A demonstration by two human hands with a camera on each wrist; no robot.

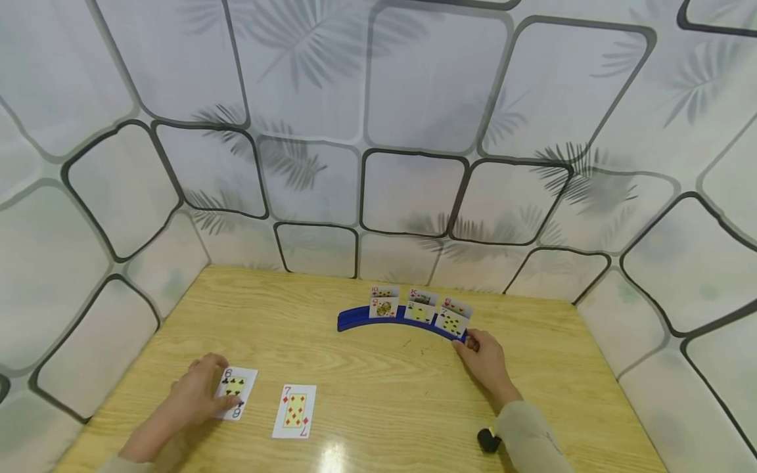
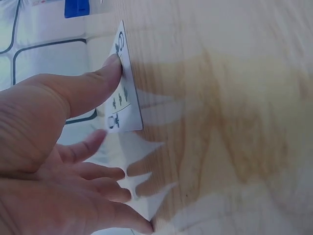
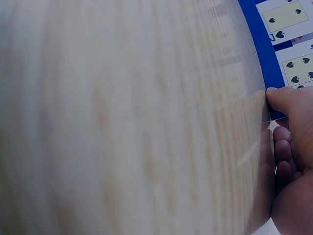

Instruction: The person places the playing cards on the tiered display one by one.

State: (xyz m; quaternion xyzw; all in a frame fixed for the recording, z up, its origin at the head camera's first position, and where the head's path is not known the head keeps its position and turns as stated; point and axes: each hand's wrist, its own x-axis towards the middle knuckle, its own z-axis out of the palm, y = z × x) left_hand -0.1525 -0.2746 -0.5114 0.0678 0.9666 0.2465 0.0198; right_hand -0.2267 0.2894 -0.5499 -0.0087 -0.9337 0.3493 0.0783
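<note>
On the left of the table, the six of clubs lies face up. My left hand is over its left side, the thumb touching the face and the other fingers spread in the left wrist view. Farther back stands a curved blue card holder. My right hand grips its right end, thumb in front and fingers curled behind. Cards stand in the holder in two rows, among them a queen and a seven of spades.
A seven of diamonds lies face up on the wooden table, right of the six. Patterned walls rise behind and at both sides. A small black object is at the right wrist.
</note>
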